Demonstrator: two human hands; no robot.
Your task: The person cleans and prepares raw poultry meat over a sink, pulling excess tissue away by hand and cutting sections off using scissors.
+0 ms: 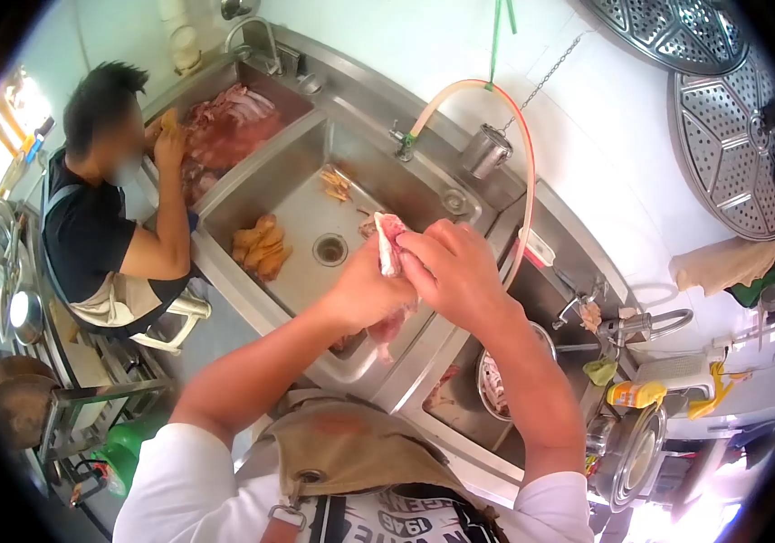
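Gripping a piece of raw meat in the left hand, curling those fingers around it, and here, pinching the same piece with the right hand, narrowing thumb and fingertips onto its upper part! Being unable to tell whether to count the pink strip, just below the fingers, as part of it. Working over a steel sink, looking past the fingertips now: spotting yellow claw-like pieces beyond them, a round drain close on their left, yellow-skinned pieces farther left. Glancing well beyond the left fingers, finding a second basin with raw meat in reddish liquid, and beside it a co-worker in a dark top, raising a yellowish piece. Swinging right of the fingers, catching a reddish hose arching beyond, a metal canister inside its curve, and nearer the body, a metal bowl of pale pieces, partly behind the right forearm.
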